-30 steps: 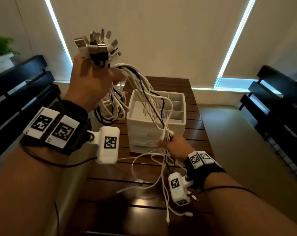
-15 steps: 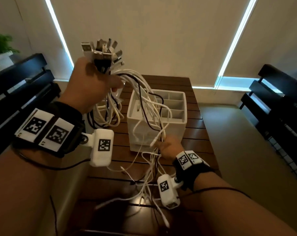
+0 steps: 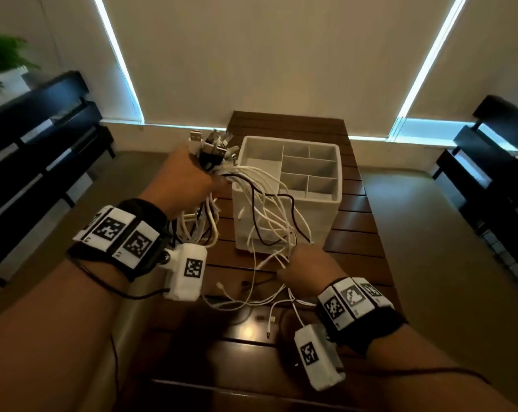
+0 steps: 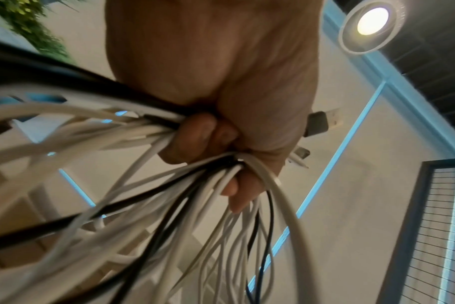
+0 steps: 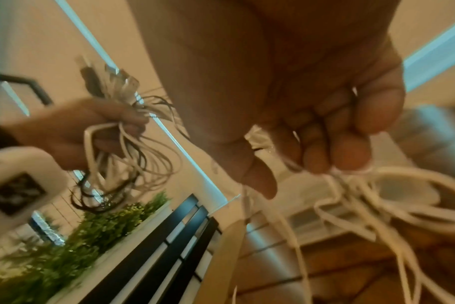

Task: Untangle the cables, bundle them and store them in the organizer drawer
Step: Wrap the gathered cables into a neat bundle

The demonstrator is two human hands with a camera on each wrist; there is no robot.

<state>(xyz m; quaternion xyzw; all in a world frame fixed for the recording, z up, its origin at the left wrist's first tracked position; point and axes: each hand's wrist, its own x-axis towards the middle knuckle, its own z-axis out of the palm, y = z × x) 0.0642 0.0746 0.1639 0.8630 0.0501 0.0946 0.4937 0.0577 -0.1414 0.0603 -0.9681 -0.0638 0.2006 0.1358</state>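
Note:
My left hand (image 3: 189, 176) grips a thick bunch of white and black cables (image 3: 269, 209) just below their USB plugs (image 3: 213, 144), which fan out above my fist beside the organizer's left wall. In the left wrist view my curled fingers (image 4: 203, 135) clamp the cables (image 4: 148, 185). The strands droop across the front of the white organizer (image 3: 326, 200) to my right hand (image 3: 305, 269), which pinches several of them low in front of it. In the right wrist view my fingertips (image 5: 346, 148) close on thin white cables (image 5: 364, 195). Loose cable ends (image 3: 251, 301) lie on the table.
The organizer stands mid-table on a dark slatted wooden table (image 3: 358, 233); its top tray has several open compartments, with drawers below. Black benches (image 3: 43, 138) flank the table on both sides, and a green plant (image 3: 2, 58) sits at the far left.
My left hand has dropped from head height to level with the organizer's top, carrying the plug bunch down. My right hand has slid lower along the strands toward the table.

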